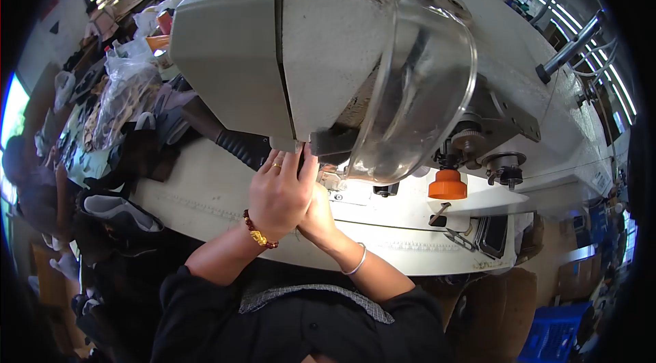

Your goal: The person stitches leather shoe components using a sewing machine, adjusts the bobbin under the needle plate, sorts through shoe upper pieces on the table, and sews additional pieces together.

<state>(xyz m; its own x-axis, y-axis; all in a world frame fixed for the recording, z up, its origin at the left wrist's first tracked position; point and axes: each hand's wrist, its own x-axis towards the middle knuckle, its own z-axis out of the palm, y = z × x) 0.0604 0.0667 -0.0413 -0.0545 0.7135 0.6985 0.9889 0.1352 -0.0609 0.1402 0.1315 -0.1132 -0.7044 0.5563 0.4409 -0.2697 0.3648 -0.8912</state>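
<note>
from here i see the left hand (279, 200) lying over the right hand (318, 218) at the sewing machine (335, 48), fingers extended; whether either grips anything, i can't tell. the black ribbed piece (244, 150) is just beside the left fingers, over the white table (195, 192).

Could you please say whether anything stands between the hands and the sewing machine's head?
Nothing visible stands between the left hand and the machine head; that hand partly covers the right hand, whose path is partly hidden.
</note>
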